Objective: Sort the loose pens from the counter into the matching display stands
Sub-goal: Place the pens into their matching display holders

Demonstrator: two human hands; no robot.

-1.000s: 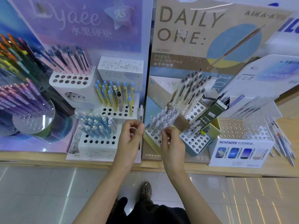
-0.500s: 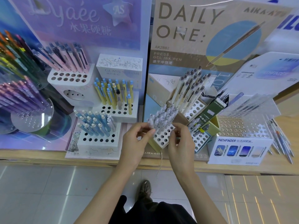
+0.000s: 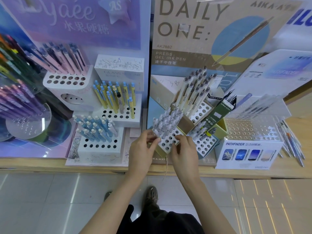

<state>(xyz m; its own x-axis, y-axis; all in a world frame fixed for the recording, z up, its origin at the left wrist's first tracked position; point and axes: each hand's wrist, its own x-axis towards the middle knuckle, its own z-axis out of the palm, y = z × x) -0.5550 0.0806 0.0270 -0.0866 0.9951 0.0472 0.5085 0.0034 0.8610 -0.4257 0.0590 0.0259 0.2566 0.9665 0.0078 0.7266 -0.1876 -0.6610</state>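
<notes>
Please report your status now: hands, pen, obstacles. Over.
Left hand pinches clear pen at white stand, front corner. Right hand touches its edge, grip unclear. Nothing in the way; loose pens far right.

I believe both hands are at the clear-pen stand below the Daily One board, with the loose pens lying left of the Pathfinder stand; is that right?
Not quite: the head view shows the loose pens lying right of the Pathfinder stand. The left hand and right hand are indeed at the clear-pen stand below the Daily One board.
</notes>
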